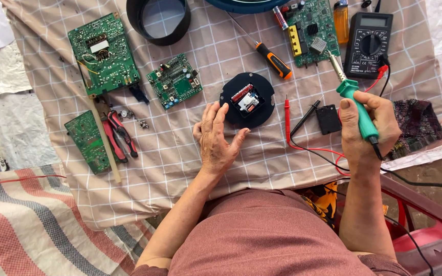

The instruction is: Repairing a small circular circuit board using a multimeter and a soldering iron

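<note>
Fingers of the right hand (367, 128) are wrapped tight round the green handle of a soldering iron (355, 99), its metal tip pointing up and away towards a green circuit board (310, 30) near the far edge of the surface; a black cord trails from the handle's near end. Left hand (215, 138) lies flat and open on the checked cloth (180, 163), gripping nothing, its fingertips touching the near-left rim of a round black disc module (247, 100) that carries a small white and red part at its middle; the disc sits between the two hands. Just right of the disc lie a red probe (286, 120) and a black probe (305, 115), their leads running to a black multimeter (368, 43) at the far right; an orange-handled screwdriver (272, 59) lies beyond the disc. Further left lie three more green boards, and red-handled pliers (119, 134) beside them.
</note>
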